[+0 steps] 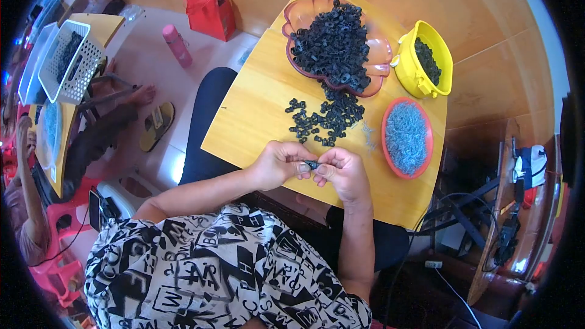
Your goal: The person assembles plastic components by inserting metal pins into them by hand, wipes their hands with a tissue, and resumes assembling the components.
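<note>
Between my two hands, over the near edge of the wooden table (pixel 244 128), is a small black plastic part (pixel 311 164). My left hand (pixel 277 163) pinches it from the left. My right hand (pixel 341 172) pinches its other side, thumb and fingers closed. Just beyond my hands lies a loose spread of small black parts (pixel 329 119). Behind that, an orange scalloped bowl (pixel 379 55) is heaped with more of them. To the right stands a red oval dish (pixel 385 140) full of small silvery metal pieces.
A yellow bucket (pixel 448 61) with black parts stands at the table's right back. On the floor are a red bag (pixel 210 15), a pink bottle (pixel 177 45) and a sandal (pixel 156 127). Another person sits at the left by a white basket (pixel 76 76). A cable hangs at the right.
</note>
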